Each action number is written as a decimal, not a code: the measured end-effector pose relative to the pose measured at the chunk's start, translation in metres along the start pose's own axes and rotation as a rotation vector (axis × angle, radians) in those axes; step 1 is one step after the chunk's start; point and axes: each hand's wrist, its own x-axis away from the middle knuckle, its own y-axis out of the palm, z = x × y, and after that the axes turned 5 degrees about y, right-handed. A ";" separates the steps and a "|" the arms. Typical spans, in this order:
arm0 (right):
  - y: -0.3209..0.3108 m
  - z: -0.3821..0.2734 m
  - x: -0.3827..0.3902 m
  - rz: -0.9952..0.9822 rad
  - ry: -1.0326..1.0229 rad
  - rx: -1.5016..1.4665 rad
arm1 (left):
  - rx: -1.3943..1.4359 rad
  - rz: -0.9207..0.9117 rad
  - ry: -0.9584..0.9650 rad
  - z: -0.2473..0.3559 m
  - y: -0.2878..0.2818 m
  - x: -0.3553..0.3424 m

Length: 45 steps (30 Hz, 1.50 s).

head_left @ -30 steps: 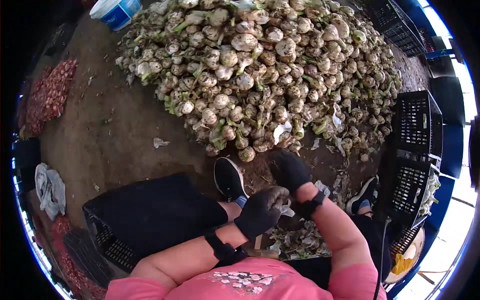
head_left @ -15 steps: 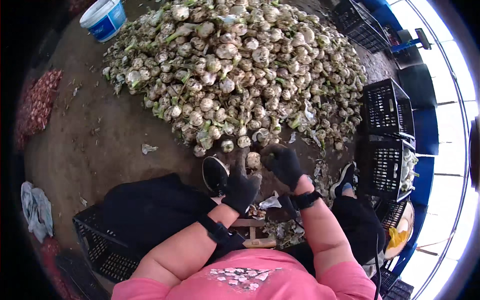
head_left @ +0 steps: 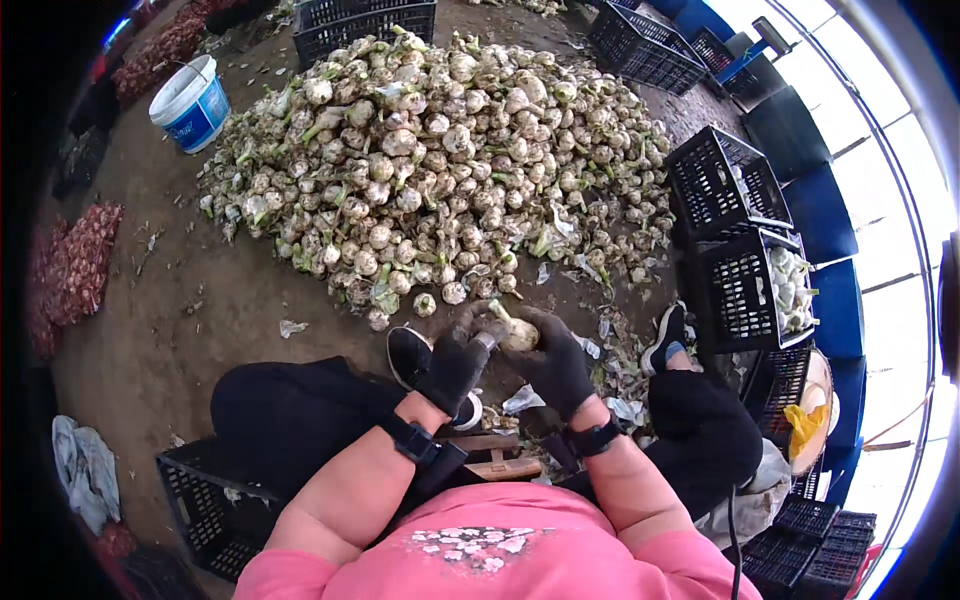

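Observation:
Both my hands wear dark gloves and meet in front of the heap. A garlic bulb (head_left: 520, 334) with a short pale stem is between them. My right hand (head_left: 556, 366) is closed round its right side. My left hand (head_left: 456, 358) is closed at its left side, fingers by the stem. A small pale, shiny piece shows at the left thumb; I cannot make out what it is. Just beyond the hands lies a large heap of soil-stained garlic bulbs (head_left: 440, 170), with a few loose bulbs at its near edge.
Black crates (head_left: 740, 290) stand at the right, one holding whitish garlic. A blue-and-white bucket (head_left: 192, 104) stands far left, near reddish net sacks (head_left: 75, 270). Another black crate (head_left: 215, 510) sits by my left leg. Papery skins (head_left: 523, 400) litter the floor between my shoes.
My hands have come together on a garlic bulb, which now sits lifted between them; before, they were apart, reaching toward a bulb at the heap's edge. The view has tilted up.

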 end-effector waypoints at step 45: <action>-0.007 0.014 0.004 -0.108 0.214 -0.711 | -1.323 -0.302 0.032 -0.051 -0.018 0.002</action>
